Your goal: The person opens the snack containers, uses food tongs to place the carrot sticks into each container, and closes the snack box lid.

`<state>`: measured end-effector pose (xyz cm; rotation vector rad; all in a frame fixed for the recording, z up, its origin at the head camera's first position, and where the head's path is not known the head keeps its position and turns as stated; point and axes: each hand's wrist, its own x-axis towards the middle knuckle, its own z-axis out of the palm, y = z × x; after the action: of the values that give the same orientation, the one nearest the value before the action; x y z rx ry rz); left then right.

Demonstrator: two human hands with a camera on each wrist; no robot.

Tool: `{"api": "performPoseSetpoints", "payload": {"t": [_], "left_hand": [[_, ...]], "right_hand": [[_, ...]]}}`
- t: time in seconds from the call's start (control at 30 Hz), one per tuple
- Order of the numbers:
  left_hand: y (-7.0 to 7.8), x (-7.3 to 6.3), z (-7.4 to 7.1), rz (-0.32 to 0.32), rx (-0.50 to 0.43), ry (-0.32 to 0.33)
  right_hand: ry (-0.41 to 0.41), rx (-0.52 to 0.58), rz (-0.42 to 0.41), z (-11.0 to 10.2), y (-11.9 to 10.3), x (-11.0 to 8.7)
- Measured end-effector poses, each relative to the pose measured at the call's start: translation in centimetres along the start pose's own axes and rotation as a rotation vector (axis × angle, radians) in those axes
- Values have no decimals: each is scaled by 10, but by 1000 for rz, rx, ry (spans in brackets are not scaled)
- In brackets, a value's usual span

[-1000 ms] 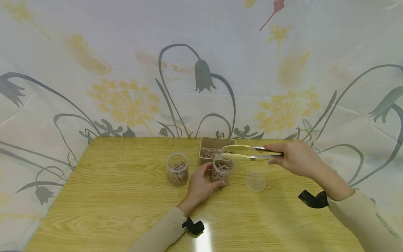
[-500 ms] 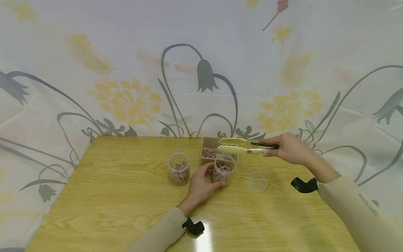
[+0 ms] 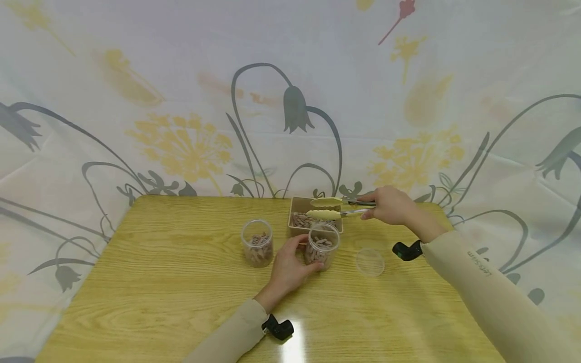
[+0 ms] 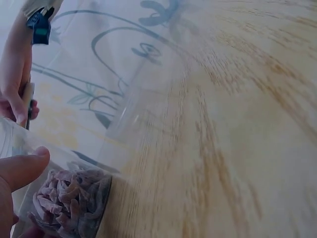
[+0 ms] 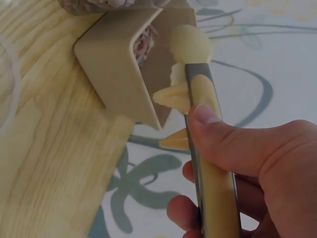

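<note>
My left hand (image 3: 290, 267) grips a clear round jar (image 3: 323, 247) from its left side; small brownish-pink strips (image 4: 72, 198) fill its lower part. My right hand (image 3: 394, 205) holds metal tongs (image 3: 356, 212) with yellow tips. The tips point left, apart from each other, above a beige rectangular box (image 3: 292, 229) of similar strips behind the jar. I cannot tell if the lower tip touches the strips. In the right wrist view, the thumb presses on the tongs' handle (image 5: 213, 163) beside the box (image 5: 109, 69).
A second clear jar (image 3: 257, 242), part full of the same strips, stands left of my left hand. A clear round lid (image 3: 369, 262) lies right of the held jar. The wooden table (image 3: 172, 292) ends at a flower-patterned backdrop (image 3: 190, 101).
The right hand has moved left and away from me, bringing the tongs from above the held jar to the box. My left hand stays on the jar.
</note>
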<state>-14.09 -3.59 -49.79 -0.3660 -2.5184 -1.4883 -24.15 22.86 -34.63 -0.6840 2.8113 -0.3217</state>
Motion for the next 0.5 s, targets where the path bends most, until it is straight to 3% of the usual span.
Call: {"api": "performPoseSetpoints", "payload": {"t": [0.2,0.37,0.5], "left_hand": [[4,1,-1,37,-6,19],[8,3,3,83,53,46],[11,3,7,79,73,52]], "right_hand": [[-64,-38,-36,8,-13,21],[-83,-133,-40,9,-28,29],[-95,-228,-28,7,-40,31]]}}
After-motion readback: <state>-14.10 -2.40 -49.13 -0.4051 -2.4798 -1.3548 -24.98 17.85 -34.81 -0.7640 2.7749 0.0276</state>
